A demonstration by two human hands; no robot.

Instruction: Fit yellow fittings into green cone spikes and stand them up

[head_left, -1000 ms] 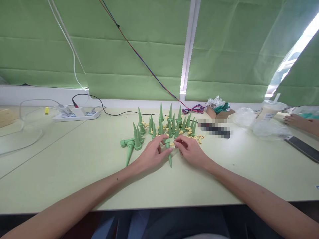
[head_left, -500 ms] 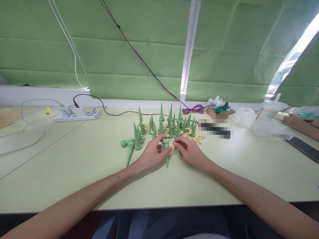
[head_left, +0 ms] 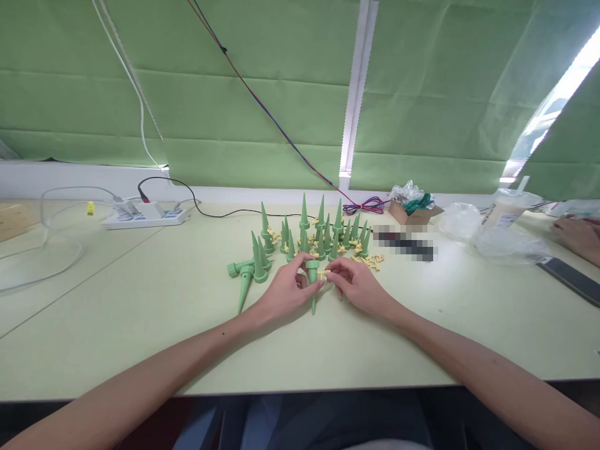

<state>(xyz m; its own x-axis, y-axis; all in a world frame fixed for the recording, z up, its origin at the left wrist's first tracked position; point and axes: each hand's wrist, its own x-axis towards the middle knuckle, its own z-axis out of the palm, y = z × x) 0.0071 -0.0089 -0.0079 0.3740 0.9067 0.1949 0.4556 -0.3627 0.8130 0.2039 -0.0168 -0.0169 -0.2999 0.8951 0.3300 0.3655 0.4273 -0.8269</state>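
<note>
Left hand grips a green spike; right hand pinches a yellow fitting.
The spike sits between thumb and fingers; the fitting is just beside its collar, contact unclear. Beyond the hands, upright spikes stand clustered on the table, loose fittings to their right, fallen spikes to their left.

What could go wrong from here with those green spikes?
The yellow piece is small and sits at the fingertips of the right hand, so it might slip. The spike in the left hand tapers to a narrow point at its lower end, so it could twist in the grip. Upright spikes stand crowded just beyond both hands, so a knuckle might knock one over.
</note>
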